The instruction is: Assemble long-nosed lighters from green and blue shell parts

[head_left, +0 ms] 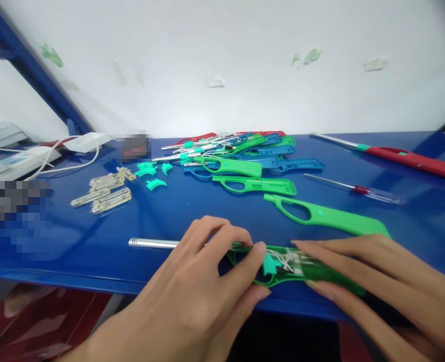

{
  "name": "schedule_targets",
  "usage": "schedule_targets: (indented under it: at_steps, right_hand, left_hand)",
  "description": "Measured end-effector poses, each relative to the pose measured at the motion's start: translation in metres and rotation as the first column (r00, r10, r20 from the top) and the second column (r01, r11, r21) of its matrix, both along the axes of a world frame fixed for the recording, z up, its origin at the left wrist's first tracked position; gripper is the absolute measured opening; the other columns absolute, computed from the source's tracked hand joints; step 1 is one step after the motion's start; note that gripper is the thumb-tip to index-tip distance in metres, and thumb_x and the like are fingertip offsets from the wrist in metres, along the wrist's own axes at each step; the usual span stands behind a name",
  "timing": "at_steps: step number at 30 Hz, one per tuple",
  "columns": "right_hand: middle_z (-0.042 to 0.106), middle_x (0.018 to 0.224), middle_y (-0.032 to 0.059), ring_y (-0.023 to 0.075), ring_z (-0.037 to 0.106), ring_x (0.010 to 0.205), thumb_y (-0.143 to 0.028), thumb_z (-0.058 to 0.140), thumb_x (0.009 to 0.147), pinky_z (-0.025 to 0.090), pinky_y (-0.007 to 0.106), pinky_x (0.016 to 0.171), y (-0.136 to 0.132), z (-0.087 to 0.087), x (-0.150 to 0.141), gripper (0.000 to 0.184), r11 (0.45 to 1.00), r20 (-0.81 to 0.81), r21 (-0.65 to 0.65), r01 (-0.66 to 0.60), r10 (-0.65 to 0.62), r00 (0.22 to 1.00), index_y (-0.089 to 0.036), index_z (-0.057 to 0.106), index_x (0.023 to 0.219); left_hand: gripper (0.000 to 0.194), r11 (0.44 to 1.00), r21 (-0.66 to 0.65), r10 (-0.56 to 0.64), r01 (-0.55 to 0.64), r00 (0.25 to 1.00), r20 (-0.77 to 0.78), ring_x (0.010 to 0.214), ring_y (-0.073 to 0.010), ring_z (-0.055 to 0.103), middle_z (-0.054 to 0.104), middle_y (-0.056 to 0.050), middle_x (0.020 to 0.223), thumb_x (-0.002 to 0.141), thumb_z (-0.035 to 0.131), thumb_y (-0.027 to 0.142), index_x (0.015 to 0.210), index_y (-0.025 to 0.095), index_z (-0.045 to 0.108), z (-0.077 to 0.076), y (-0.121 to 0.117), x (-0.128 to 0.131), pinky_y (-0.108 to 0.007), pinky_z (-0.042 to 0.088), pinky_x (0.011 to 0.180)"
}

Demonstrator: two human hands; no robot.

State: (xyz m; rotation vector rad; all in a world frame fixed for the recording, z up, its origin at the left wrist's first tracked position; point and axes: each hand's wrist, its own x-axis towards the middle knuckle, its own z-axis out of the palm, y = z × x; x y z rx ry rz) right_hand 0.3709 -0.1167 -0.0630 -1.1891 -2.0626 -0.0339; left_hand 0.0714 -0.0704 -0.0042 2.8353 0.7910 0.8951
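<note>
A green gas lighter half-shell (283, 280) lies near the table's front edge, its open side up. Inside it show a teal trigger (269, 264), thin white wires and a clear fuel tank (301, 257). A silver metal tube (152, 243) sticks out to the left. My left hand (203, 276) grips the shell around its trigger loop, with the thumb and fingers beside the trigger. My right hand (380, 281) holds the handle end between fingers and thumb. Just behind it rests a matching green cover half (331, 216).
Lighter shells and metal tubes (241, 156) are heaped at the back. Loose teal triggers (147, 170) and several fuel tanks (111, 200) lie left. A screwdriver (376, 194) and a red lighter (407, 158) lie right. A white cable (94, 158) runs at far left.
</note>
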Motion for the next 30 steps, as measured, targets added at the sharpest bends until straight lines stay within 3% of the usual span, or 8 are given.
schedule_targets:
  at_steps: [10, 18, 23, 30]
  right_hand:
    - [0.088, 0.133, -0.0012, 0.0295, 0.086, 0.112, -0.030, 0.068, 0.113, 0.073, 0.044, 0.095, -0.001, 0.003, 0.000, 0.048, 0.999, 0.030, 0.037, 0.000, -0.001, 1.000, -0.043, 0.071, 0.159]
    - [0.087, 0.134, -0.0047, 0.0295, 0.086, 0.112, -0.033, 0.073, 0.111, 0.072, 0.044, 0.102, -0.004, -0.003, 0.000, 0.055, 0.999, 0.050, 0.032, 0.040, -0.042, 0.998, -0.044, 0.066, 0.164]
    - [0.087, 0.133, -0.0044, 0.0279, 0.086, 0.109, -0.031, 0.075, 0.110, 0.072, 0.042, 0.100, -0.004, 0.000, -0.002, 0.058, 0.998, 0.015, 0.038, 0.045, -0.046, 0.999, -0.044, 0.065, 0.165]
    - [0.087, 0.136, -0.0048, 0.0264, 0.085, 0.116, -0.028, 0.073, 0.110, 0.071, 0.039, 0.102, -0.005, 0.001, -0.001, 0.052, 0.999, 0.007, 0.019, 0.031, -0.032, 0.999, -0.045, 0.069, 0.160]
  left_hand:
    - [0.019, 0.995, 0.085, 0.043, -0.046, 0.998, 0.040, 0.103, -0.0252, 0.070, 0.079, -0.011, 0.112, 0.117, 0.065, 0.015, 0.133, 0.013, 0.076, -0.007, -0.003, -0.002, -0.044, 0.064, 0.093]
    - [0.024, 0.994, 0.090, 0.068, -0.069, 0.998, 0.008, 0.094, -0.0243, 0.075, 0.080, -0.009, 0.105, 0.122, 0.053, 0.018, 0.126, 0.016, 0.077, -0.010, 0.000, 0.005, -0.042, 0.063, 0.086]
    - [0.021, 0.993, 0.088, 0.068, -0.073, 0.996, 0.063, 0.097, -0.0226, 0.075, 0.080, -0.008, 0.109, 0.122, 0.057, 0.022, 0.123, 0.018, 0.077, -0.019, -0.002, 0.000, -0.040, 0.064, 0.092]
    - [0.019, 0.994, 0.076, 0.069, -0.074, 0.996, 0.059, 0.098, -0.0212, 0.074, 0.080, -0.007, 0.111, 0.121, 0.059, 0.021, 0.123, 0.019, 0.078, -0.016, -0.001, 0.002, -0.036, 0.063, 0.090]
